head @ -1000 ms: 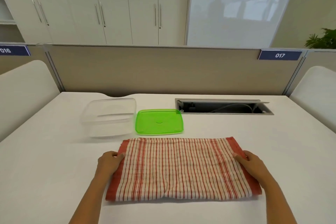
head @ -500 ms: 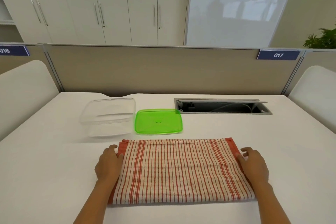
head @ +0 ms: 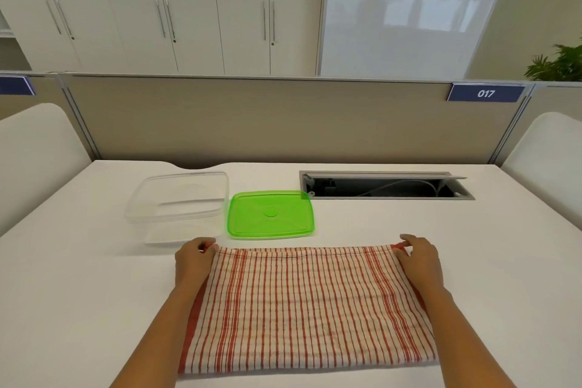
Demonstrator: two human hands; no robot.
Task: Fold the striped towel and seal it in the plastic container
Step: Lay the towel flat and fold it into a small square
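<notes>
The red-and-cream striped towel (head: 308, 309) lies flat on the white table, folded into a wide rectangle. My left hand (head: 193, 261) pinches its far left corner. At the far right corner, my right hand (head: 417, 257) pinches the cloth too. Beyond the towel sits the clear plastic container (head: 179, 198), open and with nothing in it. Its green lid (head: 271, 214) lies flat to the right of the container, apart from it.
An open cable slot (head: 384, 187) is set into the white table (head: 472, 246) at the back right. A beige partition (head: 283, 120) closes off the far edge. White chair backs stand at both sides.
Both hands have slid forward along the towel's short edges, from mid-edge to the far corners, and now pinch them. The towel, container and lid have stayed put.
</notes>
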